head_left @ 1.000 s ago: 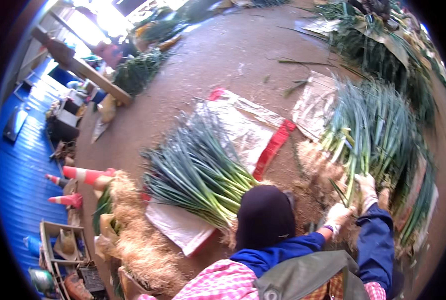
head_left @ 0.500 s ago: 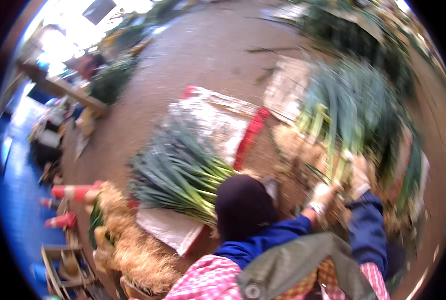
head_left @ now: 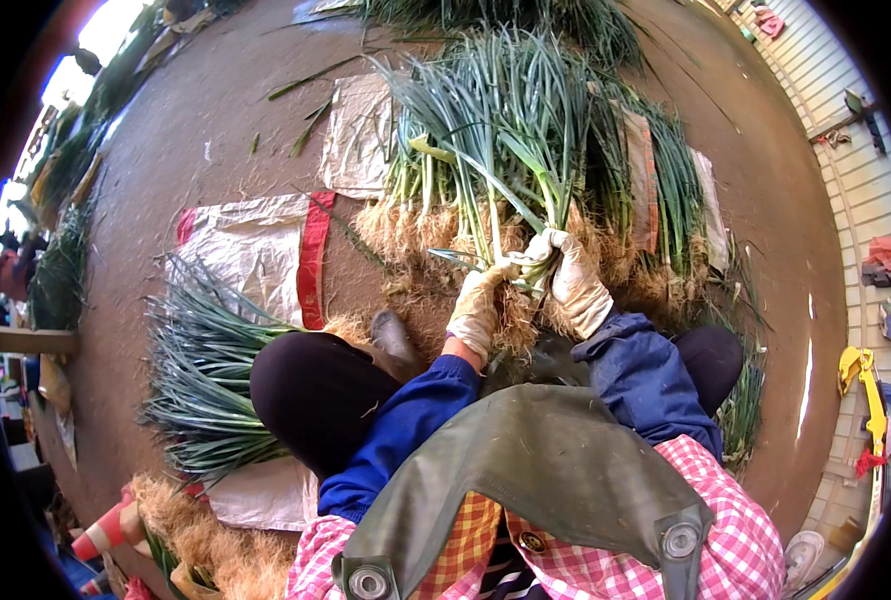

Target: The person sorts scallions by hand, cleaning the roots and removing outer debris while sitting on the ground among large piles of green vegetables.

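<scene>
Onions (head_left: 493, 222): held ones stand between the hands, in front of the pile (head_left: 516, 95), leaves pointing away.
Roots (head_left: 515, 318): bushy, hanging below the stems.
Left hand (head_left: 475, 312): gloved, fingers clamped on pale stems just above the roots.
Right hand (head_left: 579, 287): gloved, fingers closed around stem bases, beside the left.
Handling: probably light; stems firm, perhaps slick; leaves soft, easily creased; best gripped at the pale base.

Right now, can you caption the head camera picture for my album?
Gloved hands hold green onions near their shaggy roots.
</scene>
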The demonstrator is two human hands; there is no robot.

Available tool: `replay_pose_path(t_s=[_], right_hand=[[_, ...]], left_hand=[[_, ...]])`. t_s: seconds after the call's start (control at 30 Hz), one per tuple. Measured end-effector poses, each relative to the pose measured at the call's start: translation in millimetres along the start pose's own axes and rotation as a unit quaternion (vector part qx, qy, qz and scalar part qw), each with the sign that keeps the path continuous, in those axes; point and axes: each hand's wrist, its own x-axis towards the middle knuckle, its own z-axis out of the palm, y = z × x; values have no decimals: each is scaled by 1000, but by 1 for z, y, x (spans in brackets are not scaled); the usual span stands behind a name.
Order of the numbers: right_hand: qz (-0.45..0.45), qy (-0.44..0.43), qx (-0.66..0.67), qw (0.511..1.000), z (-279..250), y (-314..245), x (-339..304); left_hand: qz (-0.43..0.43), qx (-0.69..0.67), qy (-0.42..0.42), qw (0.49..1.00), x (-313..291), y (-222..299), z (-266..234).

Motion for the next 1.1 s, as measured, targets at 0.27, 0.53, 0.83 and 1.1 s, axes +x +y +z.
replay_pose_path(t_s=[0.27, 0.53, 0.83, 1.1], right_hand=[[56, -45, 128, 989, 32, -21, -29], [75, -22, 69, 995, 24, -79, -110], [84, 361, -227, 901, -91, -279, -349], [14, 325, -753, 571, -139, -257, -312]], left_hand=[[7, -21, -57, 998, 17, -14, -23], [27, 88, 32, 995, -23, -18, 32], [94, 106, -27, 990, -10, -17, 12], [128, 144, -1, 981, -10, -32, 6]])
